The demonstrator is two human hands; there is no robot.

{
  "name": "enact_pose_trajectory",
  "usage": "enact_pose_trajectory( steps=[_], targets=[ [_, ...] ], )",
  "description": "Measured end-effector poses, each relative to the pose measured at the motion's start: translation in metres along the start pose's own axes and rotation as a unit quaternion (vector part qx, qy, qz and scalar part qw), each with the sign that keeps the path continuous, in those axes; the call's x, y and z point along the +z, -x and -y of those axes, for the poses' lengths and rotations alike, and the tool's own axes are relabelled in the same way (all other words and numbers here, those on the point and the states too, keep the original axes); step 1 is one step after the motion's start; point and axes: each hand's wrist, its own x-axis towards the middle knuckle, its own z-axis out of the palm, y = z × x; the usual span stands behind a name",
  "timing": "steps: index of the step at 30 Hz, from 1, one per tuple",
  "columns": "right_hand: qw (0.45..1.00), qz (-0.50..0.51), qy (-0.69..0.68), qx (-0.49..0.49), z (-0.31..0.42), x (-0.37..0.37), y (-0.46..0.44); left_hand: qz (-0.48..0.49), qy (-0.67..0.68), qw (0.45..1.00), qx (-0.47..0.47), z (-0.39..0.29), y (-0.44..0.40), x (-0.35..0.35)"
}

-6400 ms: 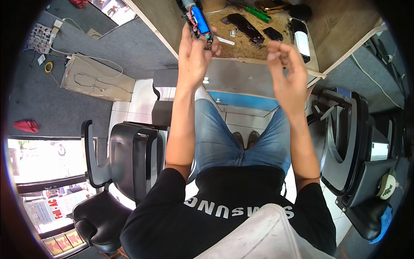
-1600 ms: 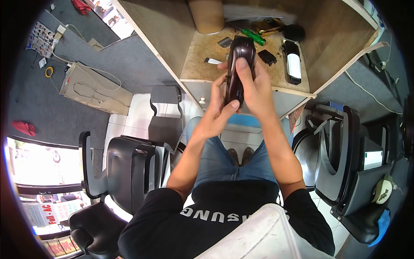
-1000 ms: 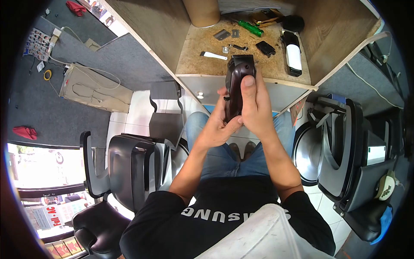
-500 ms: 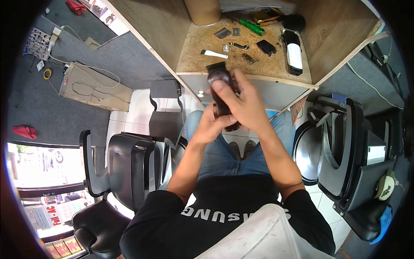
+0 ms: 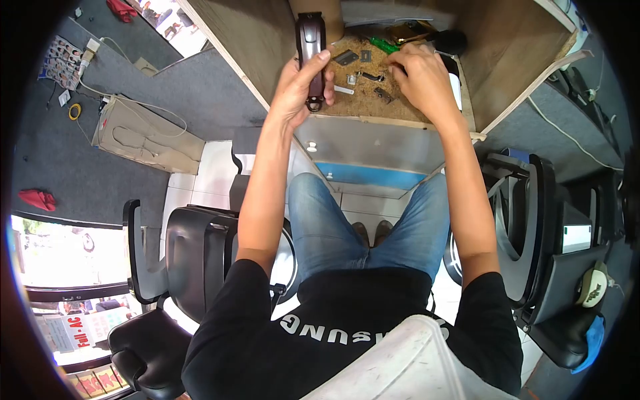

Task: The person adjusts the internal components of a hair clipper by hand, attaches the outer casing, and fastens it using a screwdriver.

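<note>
A dark maroon hair clipper (image 5: 311, 50) stands nearly upright in my left hand (image 5: 297, 87), whose fingers are wrapped round its lower half. My right hand (image 5: 423, 79) reaches over the right part of the shelf, fingers bent, beside the green screwdriver (image 5: 384, 45). Its fingertips partly hide the screwdriver's end, and whether they grip anything is unclear. Between the hands lie a flat grey blade (image 5: 346, 57), a small grey plate (image 5: 366, 56), a small clear part (image 5: 351, 79), a dark lever-like piece (image 5: 373, 77) and a dark metal part (image 5: 383, 95). A white strip (image 5: 344, 90) shows near the clipper.
Hair clippings cover the wooden shelf (image 5: 407, 115). Behind my right hand are a black brush (image 5: 451, 43) and a partly hidden black-and-white device (image 5: 456, 85). A brown cylinder (image 5: 337, 17) stands at the back. Black chairs (image 5: 200, 257) flank my legs.
My hands have separated. The left hand has carried the clipper up and left over the shelf; the right has let go of it and moved to the right side, now covering the small black part there.
</note>
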Motion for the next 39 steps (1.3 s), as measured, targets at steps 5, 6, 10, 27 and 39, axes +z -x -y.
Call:
enact_pose_trajectory(
  steps=[5,6,10,27,39],
  targets=[
    [0.997,0.06,0.039,-0.015,-0.011,0.013,-0.003,0.058,0.068,0.996,-0.012,0.011,-0.001,-0.011],
    [0.997,0.07,0.038,-0.014,-0.01,0.014,-0.006,0.059,0.071,0.996,-0.02,0.011,-0.003,-0.011],
    [0.997,0.075,0.037,0.001,-0.006,0.018,-0.012,0.063,0.081,0.994,-0.046,0.008,-0.005,-0.014],
    [0.944,-0.043,-0.324,0.039,0.074,0.029,0.004,0.004,0.005,1.0,-0.018,0.013,-0.002,-0.006],
    [0.925,-0.158,-0.323,0.126,0.046,0.018,-0.04,0.109,-0.082,0.991,0.008,0.015,0.003,-0.009]
  ],
)
